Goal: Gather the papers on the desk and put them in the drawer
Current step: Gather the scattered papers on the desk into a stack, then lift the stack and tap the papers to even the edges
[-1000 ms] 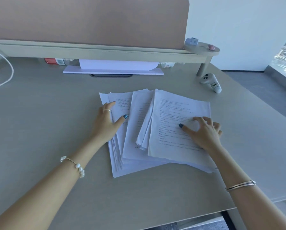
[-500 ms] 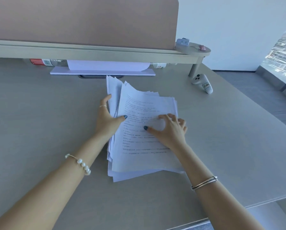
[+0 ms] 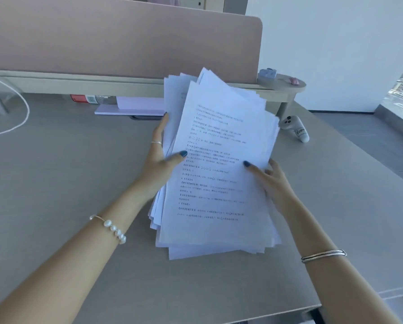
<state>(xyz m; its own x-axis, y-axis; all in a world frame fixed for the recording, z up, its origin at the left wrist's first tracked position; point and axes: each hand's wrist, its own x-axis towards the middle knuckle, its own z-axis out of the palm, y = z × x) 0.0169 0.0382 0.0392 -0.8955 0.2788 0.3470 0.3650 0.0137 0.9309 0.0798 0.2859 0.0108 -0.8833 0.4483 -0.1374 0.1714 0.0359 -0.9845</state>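
Observation:
A loose stack of white printed papers [image 3: 217, 174] is tilted up off the grey desk [image 3: 67, 174], its far end raised and its near edge low by the desk top. My left hand [image 3: 159, 157] grips the stack's left edge, thumb on top and fingers behind. Gripping the right edge is my right hand [image 3: 272, 181], thumb on the top sheet. The sheets are unevenly aligned and fan out at the top. No drawer is in view.
A white handheld controller [image 3: 295, 128] lies at the back right. A lavender pad [image 3: 130, 108] and a red-labelled item [image 3: 81, 98] sit under the shelf before the pink partition [image 3: 116, 40]. A white cable [image 3: 20, 120] loops at left. The desk's front edge runs bottom right.
The papers, spread out a second ago, were pushed together into one stack and are now lifted at the far end. Both hands went from pressing flat to gripping the sides.

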